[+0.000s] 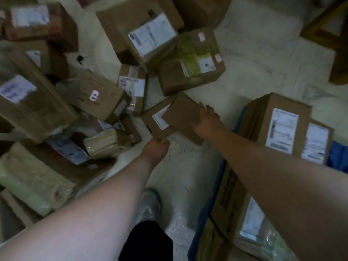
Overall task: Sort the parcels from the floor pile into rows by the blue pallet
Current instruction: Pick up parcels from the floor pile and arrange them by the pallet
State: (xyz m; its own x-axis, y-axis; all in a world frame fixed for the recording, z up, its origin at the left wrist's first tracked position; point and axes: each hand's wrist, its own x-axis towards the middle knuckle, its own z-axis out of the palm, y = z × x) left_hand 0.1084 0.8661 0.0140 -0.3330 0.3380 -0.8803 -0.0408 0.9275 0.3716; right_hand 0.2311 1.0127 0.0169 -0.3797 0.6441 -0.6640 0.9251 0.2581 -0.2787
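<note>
A small brown cardboard parcel (178,113) with a white label lies on the floor in the middle of the view. My left hand (156,149) grips its near corner with curled fingers. My right hand (207,119) rests against its right side, fingers spread over the edge. A pile of brown parcels (90,95) fills the floor at the left and back. On the right, labelled boxes (282,127) stand on the blue pallet (337,155).
A large labelled box (148,34) and a box with green tape (192,61) lie just behind the held parcel. Plastic-wrapped packages (28,178) sit at the lower left. My shoe (148,206) stands on pale floor. A wooden frame (331,38) is at the upper right.
</note>
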